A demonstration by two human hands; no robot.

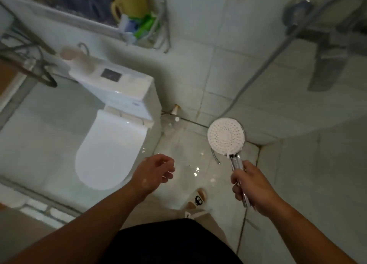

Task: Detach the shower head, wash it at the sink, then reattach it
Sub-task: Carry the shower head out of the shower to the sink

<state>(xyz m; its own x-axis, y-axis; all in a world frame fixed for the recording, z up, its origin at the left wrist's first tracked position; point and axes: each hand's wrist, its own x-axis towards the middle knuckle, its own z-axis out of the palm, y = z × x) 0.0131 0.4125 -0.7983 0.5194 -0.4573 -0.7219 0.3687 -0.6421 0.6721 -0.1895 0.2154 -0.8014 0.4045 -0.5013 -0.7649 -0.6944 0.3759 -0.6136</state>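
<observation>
The shower head (225, 136) has a round white spray face and a chrome handle. It points up and away from me over the wet floor. My right hand (253, 186) grips the chrome handle from below, fingers curled around it. A grey hose (264, 64) runs from behind the head up to the chrome mixer tap (325, 45) on the right wall. My left hand (156, 171) hovers left of the head with loosely curled fingers and holds nothing. No sink is in view.
A white toilet (111, 144) with its lid down stands at the left, its tank (119, 85) against the tiled wall. A wire wall shelf (143, 25) holds a yellow cup and tubes. A slipper (198, 199) shows on the glossy wet floor.
</observation>
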